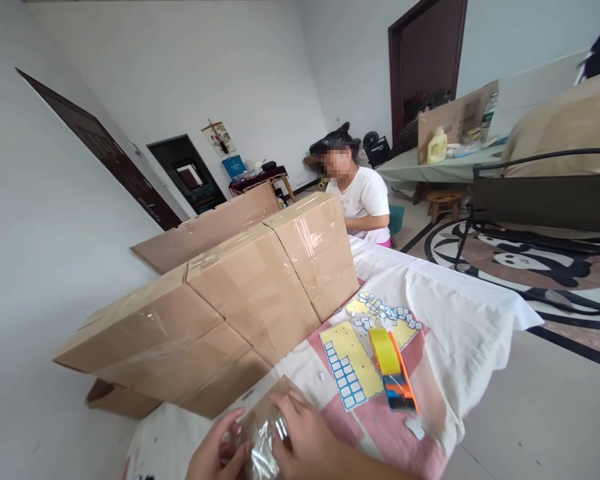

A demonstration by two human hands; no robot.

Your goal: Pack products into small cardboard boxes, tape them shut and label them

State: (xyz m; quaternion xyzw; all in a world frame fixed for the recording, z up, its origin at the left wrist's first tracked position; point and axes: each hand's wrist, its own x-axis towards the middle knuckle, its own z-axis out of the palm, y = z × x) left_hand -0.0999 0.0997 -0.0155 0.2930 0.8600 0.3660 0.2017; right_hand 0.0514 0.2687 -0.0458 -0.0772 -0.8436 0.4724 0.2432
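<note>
At the bottom of the head view, a small cardboard package (264, 445) with shiny clear film over it lies between my two hands. My left hand (217, 448) grips its left side with the fingers curled. From the right, my right hand (303, 430) holds its top and side, fingers bent over the film. The package's lower part is cut off by the frame. A tape dispenser (395, 370) with a yellow roll and an orange frame rests on the cloth to the right. Beside it lie sticker sheets (347, 363) with blue-edged white labels on yellow backing.
Stacked taped cardboard boxes (260, 287) form a wall across the table's left side. Behind them stands a cardboard panel (215, 227). A person in a white shirt (367, 193) sits at the far end. A patterned tablecloth (435, 393) covers the table; a metal-framed chair (545, 200) stands right.
</note>
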